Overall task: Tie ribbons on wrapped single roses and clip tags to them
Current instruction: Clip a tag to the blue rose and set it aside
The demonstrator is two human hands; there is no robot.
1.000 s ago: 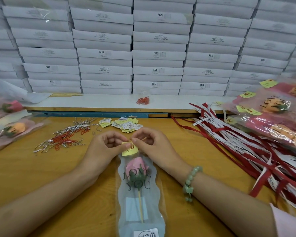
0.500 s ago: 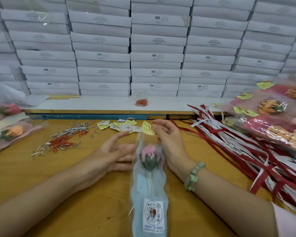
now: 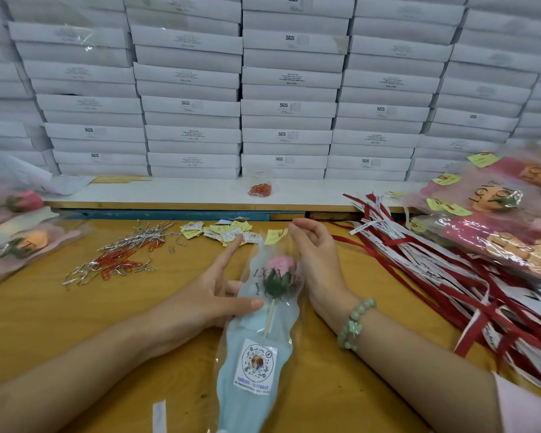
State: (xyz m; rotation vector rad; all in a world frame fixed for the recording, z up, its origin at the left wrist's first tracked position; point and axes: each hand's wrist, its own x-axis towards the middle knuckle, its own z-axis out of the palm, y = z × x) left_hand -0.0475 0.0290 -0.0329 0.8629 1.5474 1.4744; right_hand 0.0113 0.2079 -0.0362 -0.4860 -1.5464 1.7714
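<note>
- Two open hands flank one wrapped rose at six o'clock: left hand spread, right hand loosely curled, gripping nothing.
- Yellow tag apparently clipped; ribbons, three o'clock, probably next.

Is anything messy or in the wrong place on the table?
Mostly loose clutter: paper clips lie scattered left of the wrapped rose, tags are strewn behind it, and ribbons sprawl on the right. Nothing looks damaged.

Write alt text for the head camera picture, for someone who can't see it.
Two bare hands, left hand and right hand, flank a wrapped pink rose with a yellow tag on a wooden table. Paper clips lie left, ribbons right, white boxes behind.
</note>
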